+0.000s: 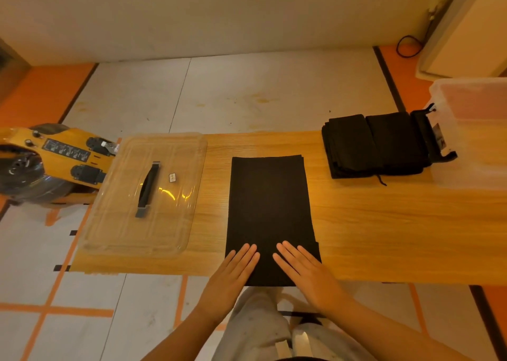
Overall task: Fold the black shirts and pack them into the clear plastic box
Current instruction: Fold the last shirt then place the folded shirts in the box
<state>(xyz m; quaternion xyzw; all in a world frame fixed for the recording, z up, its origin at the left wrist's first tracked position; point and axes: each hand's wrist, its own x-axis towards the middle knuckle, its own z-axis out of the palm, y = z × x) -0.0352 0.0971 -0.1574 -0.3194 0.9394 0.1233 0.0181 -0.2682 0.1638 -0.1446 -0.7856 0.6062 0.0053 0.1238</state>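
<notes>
A black shirt (270,218), folded into a long narrow rectangle, lies flat in the middle of the wooden worktop (384,223), its long axis running away from the person and its near end reaching the worktop's front edge. Both hands rest on that near end. The left hand (233,271) lies palm down on the shirt's near left corner, fingers straight and close together, pointing forward and slightly to the right. The right hand (306,271) lies palm down on the near right part, fingers straight and a little spread, pointing forward and slightly to the left. Neither hand curls round the cloth; the fingertips of the two come near each other without touching. Both forearms come up from the bottom of the view, angled inward toward the shirt.

At the far right of the worktop sits a stack of folded black shirts (375,144), just beside the clear plastic box (472,133), which stands at the right edge. To the left of the flat shirt lies the box's clear lid (145,193) with a dark handle (148,187) on top. Beyond the lid's left side stands a yellow machine (57,157). The floor (219,94) is pale with orange bands.
</notes>
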